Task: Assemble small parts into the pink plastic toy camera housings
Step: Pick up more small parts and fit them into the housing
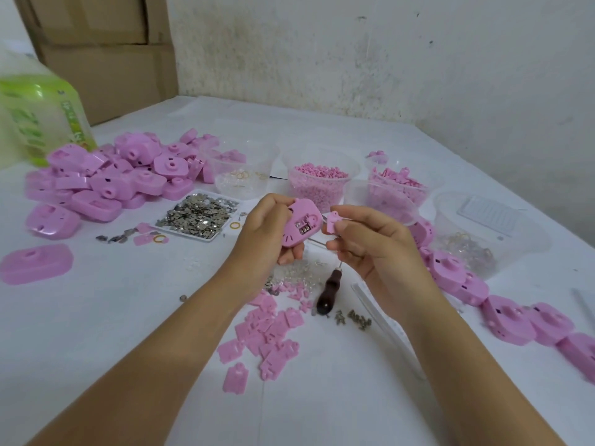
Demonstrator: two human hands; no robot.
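Observation:
My left hand [264, 233] grips a pink camera housing [301, 225] above the table's middle, its open inner side with metal contacts facing me. Just right of it, my right hand [370, 249] pinches a small flat pink cover piece [333, 222] between thumb and fingertip, close to the housing but apart from it. A thin metal pin shows under the right hand's fingers. Flat pink cover pieces [267, 329] lie scattered on the white table below my hands.
A heap of pink housings [106, 178] lies at the left and a row of them [502, 304] at the right. A tray of metal contacts [199, 215], several clear tubs [318, 185] of small parts and a dark-handled awl [326, 292] surround my hands. A green bottle [35, 117] stands far left.

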